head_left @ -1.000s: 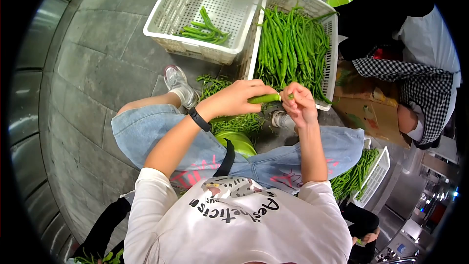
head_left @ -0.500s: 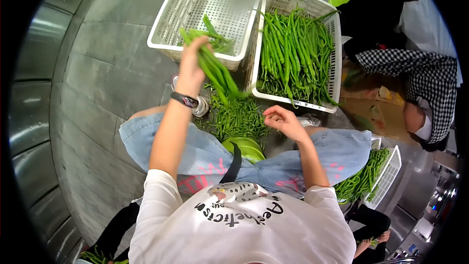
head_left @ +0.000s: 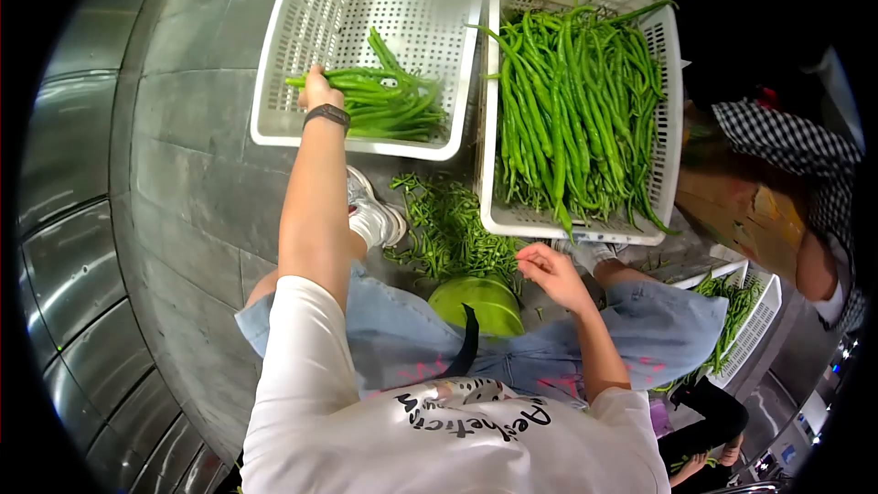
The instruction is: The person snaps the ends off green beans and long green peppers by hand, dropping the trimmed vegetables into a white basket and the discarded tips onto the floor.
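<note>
Head: L hand, peppers w/in crate rim.

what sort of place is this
Likely a commercial kitchen or food-prep area: large white perforated plastic crates hold long green peppers, and shiny silver metal panels stand beside a grey tiled floor.

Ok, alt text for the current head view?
A person's left hand touches long green peppers inside a white crate; the right hand, loosely curled, is near a heap of small green pieces. A second, fuller crate holds more peppers to the right.
</note>
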`<state>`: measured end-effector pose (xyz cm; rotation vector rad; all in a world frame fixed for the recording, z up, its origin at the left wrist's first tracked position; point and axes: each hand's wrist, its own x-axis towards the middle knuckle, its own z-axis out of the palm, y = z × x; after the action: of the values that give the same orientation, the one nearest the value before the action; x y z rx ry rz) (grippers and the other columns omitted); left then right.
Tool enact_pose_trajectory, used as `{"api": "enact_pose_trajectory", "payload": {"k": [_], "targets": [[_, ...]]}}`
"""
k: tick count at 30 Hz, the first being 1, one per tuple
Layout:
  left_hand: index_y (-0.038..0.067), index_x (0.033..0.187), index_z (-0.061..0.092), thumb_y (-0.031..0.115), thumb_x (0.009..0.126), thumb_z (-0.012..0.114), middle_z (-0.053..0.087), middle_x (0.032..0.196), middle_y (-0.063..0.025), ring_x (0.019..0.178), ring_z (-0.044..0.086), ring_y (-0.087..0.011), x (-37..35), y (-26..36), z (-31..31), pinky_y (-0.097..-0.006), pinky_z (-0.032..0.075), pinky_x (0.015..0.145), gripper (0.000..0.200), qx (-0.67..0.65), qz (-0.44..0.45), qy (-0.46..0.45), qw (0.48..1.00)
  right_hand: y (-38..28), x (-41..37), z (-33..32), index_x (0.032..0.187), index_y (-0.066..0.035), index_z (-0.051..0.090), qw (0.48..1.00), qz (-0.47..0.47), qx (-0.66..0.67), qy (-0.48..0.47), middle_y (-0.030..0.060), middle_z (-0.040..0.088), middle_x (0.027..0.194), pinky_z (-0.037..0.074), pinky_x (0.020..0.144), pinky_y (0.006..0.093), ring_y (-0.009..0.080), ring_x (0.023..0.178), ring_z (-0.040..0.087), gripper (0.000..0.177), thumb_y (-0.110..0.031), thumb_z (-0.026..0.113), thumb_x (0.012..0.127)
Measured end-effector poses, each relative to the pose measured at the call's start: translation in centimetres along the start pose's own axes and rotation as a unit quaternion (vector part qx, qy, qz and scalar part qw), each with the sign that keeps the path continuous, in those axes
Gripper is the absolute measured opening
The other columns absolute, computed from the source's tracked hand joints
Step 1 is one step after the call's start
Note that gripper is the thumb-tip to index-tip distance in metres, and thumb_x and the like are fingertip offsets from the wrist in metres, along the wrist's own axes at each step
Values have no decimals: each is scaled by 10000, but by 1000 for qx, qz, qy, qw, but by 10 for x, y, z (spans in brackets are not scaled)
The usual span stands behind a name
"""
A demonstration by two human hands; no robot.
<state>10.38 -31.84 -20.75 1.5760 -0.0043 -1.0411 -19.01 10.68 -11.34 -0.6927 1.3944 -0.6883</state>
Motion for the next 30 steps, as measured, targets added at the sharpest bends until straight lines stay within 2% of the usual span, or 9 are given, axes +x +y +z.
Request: {"api": "enact_pose_trajectory", "payload": {"k": [4, 9, 10, 11, 17, 22, 25, 26, 30], "targets": [[44, 1320, 237, 155, 770, 667, 421, 1309, -192, 1084, 531, -292, 66, -57, -23, -464, 463, 888, 707, 228, -86, 127, 961, -2, 18, -2, 962, -19, 624, 1000, 1, -20, 8, 37, 654, 839, 461, 652, 222, 84, 715, 573, 129, -114, 608, 876], [334, 1435, 166, 411, 821, 604, 80, 1526, -140, 1365, 206, -323, 96, -102, -3, -572, 326, 989, 758, 184, -42, 349, 918, -24, 25, -9, 932, 6, 651, 998, 54, -32, -24, 43, 663, 843, 474, 673, 225, 91, 742, 599, 150, -120, 576, 896], [290, 1418, 243, 322, 803, 635, 30, 1529, -140, 1388, 98, -325, 46, -80, 2, -598, 286, 1007, 730, 591, -72, 154, 789, -24, 26, -9, 938, 15, 650, 997, 62, -27, -24, 41, 662, 848, 476, 683, 228, 93, 749, 597, 166, -125, 569, 901], [246, 1401, 319, 234, 786, 667, -21, 1531, -141, 1411, -9, -327, -11, -55, 9, -623, 246, 1024, 707, 876, 40, 22, 481, -25, 27, -8, 943, 23, 650, 997, 69, -20, -24, 38, 660, 853, 478, 692, 230, 95, 756, 595, 181, -131, 562, 906], [109, 1225, 493, 21, 751, 590, 303, 1445, -32, 1348, 268, -226, 52, -77, 42, -496, 275, 1060, 492, 728, 555, -283, 287, -26, 33, -11, 930, 46, 667, 989, 123, 66, -38, 74, 674, 813, 485, 681, 234, 105, 719, 599, 202, -124, 560, 908], [177, 1260, 448, 55, 817, 571, 418, 1335, -28, 1339, 294, -204, 65, -106, 77, -483, 180, 1119, 476, 801, 511, -305, -63, -26, 37, -12, 917, 40, 683, 990, 121, 70, -35, 78, 685, 768, 496, 629, 236, 111, 671, 615, 175, -105, 587, 892], [171, 1209, 466, 107, 793, 611, 531, 1121, -75, 1086, 534, -224, 67, -103, 78, -459, 188, 1124, 445, 793, 490, -349, -94, -24, 38, -12, 908, 33, 688, 991, 114, 68, -27, 76, 683, 744, 502, 586, 230, 116, 654, 633, 154, -91, 601, 883], [161, 1239, 441, 133, 765, 644, 550, 1082, -98, 975, 599, -239, 82, -104, 69, -431, 337, 1051, 517, 762, 534, -361, -58, -26, 38, -12, 914, 26, 690, 990, 119, 71, -25, 70, 682, 743, 502, 580, 226, 111, 651, 634, 146, -87, 603, 880], [73, 1316, 322, 280, 686, 747, 560, 1094, -183, 873, 611, -367, 84, -88, 53, -415, 523, 758, 788, 793, 431, -347, 254, -28, 39, -10, 908, 20, 696, 990, 117, 77, -12, 68, 682, 742, 504, 562, 222, 108, 650, 643, 138, -80, 606, 876]]}}
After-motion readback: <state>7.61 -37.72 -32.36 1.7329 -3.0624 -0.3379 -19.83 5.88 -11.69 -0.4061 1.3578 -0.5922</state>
